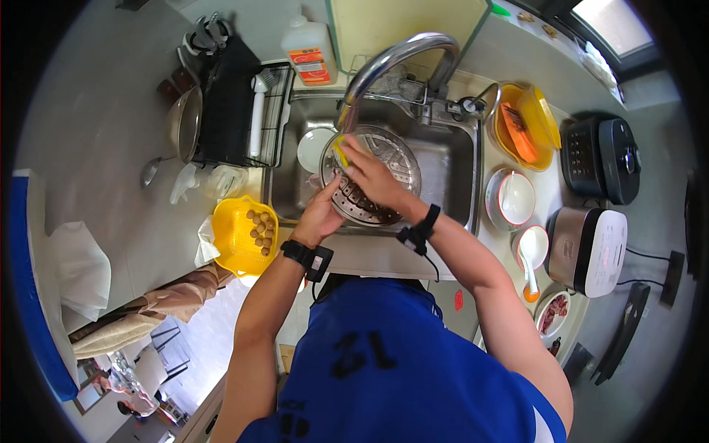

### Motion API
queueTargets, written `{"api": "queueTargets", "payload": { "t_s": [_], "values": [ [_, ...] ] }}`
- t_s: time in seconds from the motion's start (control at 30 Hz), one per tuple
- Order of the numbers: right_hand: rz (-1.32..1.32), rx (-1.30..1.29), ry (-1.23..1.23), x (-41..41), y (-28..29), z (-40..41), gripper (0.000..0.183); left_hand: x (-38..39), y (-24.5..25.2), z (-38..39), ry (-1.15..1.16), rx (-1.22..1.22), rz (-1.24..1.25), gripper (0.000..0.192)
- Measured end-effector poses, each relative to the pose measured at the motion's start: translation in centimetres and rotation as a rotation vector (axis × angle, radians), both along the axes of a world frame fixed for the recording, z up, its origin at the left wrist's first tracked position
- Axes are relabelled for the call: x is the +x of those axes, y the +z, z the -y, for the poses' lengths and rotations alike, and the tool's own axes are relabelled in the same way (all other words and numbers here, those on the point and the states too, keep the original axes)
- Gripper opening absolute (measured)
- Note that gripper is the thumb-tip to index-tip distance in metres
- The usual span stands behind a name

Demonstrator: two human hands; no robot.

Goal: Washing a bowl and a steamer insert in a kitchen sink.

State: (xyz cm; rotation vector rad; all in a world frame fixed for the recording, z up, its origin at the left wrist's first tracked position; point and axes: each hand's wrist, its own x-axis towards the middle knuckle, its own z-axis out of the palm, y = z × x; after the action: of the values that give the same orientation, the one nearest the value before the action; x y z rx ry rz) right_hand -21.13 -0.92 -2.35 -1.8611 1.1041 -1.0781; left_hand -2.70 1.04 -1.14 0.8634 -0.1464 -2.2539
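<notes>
A round, perforated metal steamer tray is tilted over the stainless steel sink. At its lower left rim, my left hand grips it, thumb on the upper face. My right hand presses a yellow sponge against the tray near its upper left edge. Above them arches the chrome faucet, its spout end close to the sponge. A white dish lies in the sink, left of the tray and partly covered by it. The fingertips of my right hand partly hide the sponge.
Left of the sink, a yellow plastic basket holds several round brown items, below a black dish rack. Bowls, a yellow container and two countertop cookers stand at right. A large bottle is behind the sink.
</notes>
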Motion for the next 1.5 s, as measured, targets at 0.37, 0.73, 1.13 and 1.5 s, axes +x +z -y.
{"api": "queueTargets", "payload": {
  "t_s": [0.37,0.73,1.13,1.5],
  "values": [
    [-0.250,-0.134,0.101,0.6,-0.4,0.8,0.041,0.7,1.2,0.5,-0.055,-0.106,0.109,0.043],
    [-0.265,0.013,-0.066,1.5,0.1,2.2,0.049,1.0,1.4,0.9,-0.185,-0.127,0.290,0.055],
    [-0.402,-0.099,-0.394,1.1,0.2,4.0,0.044,1.0,1.6,0.7,-0.092,-0.235,0.292,0.057],
    [-0.216,0.042,0.068,4.9,-0.6,-3.7,0.049,2.1,-0.3,4.4,0.288,-0.010,-0.163,0.040]
  ]
}}
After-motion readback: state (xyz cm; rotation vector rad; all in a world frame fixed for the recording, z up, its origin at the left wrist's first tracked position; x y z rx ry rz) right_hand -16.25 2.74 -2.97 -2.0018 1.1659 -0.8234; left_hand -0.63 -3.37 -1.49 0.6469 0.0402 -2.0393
